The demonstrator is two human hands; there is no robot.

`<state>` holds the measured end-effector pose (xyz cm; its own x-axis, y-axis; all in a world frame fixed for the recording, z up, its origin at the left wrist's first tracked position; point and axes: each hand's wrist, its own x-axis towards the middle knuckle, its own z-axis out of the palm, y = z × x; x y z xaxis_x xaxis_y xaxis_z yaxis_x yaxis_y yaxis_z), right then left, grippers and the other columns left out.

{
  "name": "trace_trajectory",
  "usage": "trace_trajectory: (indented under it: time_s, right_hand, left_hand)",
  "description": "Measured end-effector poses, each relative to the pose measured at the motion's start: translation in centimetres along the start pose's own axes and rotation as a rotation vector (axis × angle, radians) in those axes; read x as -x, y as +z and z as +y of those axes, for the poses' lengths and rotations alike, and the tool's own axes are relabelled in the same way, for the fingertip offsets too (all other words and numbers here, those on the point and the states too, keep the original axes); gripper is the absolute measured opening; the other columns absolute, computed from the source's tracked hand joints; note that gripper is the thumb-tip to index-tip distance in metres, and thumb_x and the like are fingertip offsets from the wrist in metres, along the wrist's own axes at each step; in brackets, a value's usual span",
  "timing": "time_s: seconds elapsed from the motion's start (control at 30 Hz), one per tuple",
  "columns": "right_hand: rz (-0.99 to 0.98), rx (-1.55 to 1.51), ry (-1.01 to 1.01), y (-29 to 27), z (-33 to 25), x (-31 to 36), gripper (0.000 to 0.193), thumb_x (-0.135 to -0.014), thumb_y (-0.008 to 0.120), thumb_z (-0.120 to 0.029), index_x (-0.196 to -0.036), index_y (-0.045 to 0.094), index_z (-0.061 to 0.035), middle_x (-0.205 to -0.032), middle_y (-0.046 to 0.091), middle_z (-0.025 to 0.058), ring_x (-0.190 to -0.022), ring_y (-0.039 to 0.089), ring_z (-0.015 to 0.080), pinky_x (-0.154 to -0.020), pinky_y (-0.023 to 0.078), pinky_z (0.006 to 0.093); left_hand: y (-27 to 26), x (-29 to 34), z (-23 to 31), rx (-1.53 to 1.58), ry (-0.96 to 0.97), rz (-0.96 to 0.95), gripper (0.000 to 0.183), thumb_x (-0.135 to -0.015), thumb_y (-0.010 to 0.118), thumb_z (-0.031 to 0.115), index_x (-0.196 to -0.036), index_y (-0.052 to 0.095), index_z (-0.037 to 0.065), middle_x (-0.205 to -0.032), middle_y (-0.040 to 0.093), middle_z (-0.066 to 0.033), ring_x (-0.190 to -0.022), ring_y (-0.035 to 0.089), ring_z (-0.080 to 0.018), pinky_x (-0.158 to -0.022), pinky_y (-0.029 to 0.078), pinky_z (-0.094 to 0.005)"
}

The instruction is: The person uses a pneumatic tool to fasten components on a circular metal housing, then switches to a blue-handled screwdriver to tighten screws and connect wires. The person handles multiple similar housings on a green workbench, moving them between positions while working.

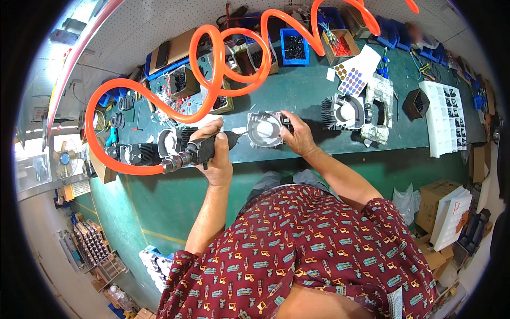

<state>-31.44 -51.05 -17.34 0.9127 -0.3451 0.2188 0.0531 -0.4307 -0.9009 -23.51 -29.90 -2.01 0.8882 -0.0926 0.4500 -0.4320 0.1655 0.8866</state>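
My left hand (pixel 219 164) is wrapped round a black pneumatic screwdriver (pixel 202 151), held about level. An orange coiled air hose (pixel 125 168) runs from the screwdriver's rear fitting. Its narrow tip points right, at the left edge of a grey cast-metal housing (pixel 264 129); whether it touches the metal I cannot tell. My right hand (pixel 300 137) grips that housing by its right side, with the round inside facing up, near the bench's front edge. A finned housing (pixel 348 112) stands to the right, and similar finned housings (pixel 139 154) lie left of the screwdriver.
Coils of the hose loop over the green bench (pixel 297 87). Behind stand a blue bin (pixel 294 48) of black parts and a box (pixel 340 45) of red pieces. Rightward are a sticker sheet (pixel 353 74), a white foam block (pixel 378 109) and a white tray (pixel 443 119). Cartons (pixel 436 202) stand lower right.
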Motion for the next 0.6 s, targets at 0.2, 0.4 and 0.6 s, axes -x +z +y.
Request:
trace_trajectory:
  time_s: [0.2,0.4,0.6]
  right_hand:
    - [-0.016,0.015,0.008,0.0,0.2,-0.1,0.050,-0.092,0.065,-0.021,-0.136,0.056,0.0017,-0.125,0.066,0.0249,-0.115,0.066,0.0408,-0.100,0.052,0.0417]
    - [-0.012,-0.033,0.020,0.1,0.4,0.1,0.050,-0.093,0.066,-0.018,-0.139,0.055,-0.0016,-0.128,0.065,0.0239,-0.117,0.066,0.0384,-0.101,0.051,0.0406]
    - [0.038,-0.070,-0.066,0.4,0.7,0.1,0.050,-0.093,0.068,-0.016,-0.139,0.055,-0.0031,-0.126,0.066,0.0228,-0.114,0.066,0.0377,-0.100,0.052,0.0405]
  left_hand:
    - [0.1,-0.3,-0.1,-0.043,-0.003,-0.008,0.024,-0.092,0.064,-0.003,-0.115,0.057,0.000,-0.114,0.069,-0.0197,-0.110,0.067,-0.0276,-0.105,0.052,-0.0482]
    - [1.5,-3.3,1.1,-0.096,-0.164,-0.219,0.028,-0.089,0.069,-0.002,-0.116,0.062,-0.002,-0.114,0.072,-0.0123,-0.101,0.067,-0.0169,-0.094,0.053,-0.0341]
    - [1.7,-4.4,0.4,-0.116,-0.191,-0.284,0.025,-0.088,0.068,-0.004,-0.111,0.060,0.000,-0.107,0.072,-0.0133,-0.098,0.069,-0.0189,-0.098,0.053,-0.0386]
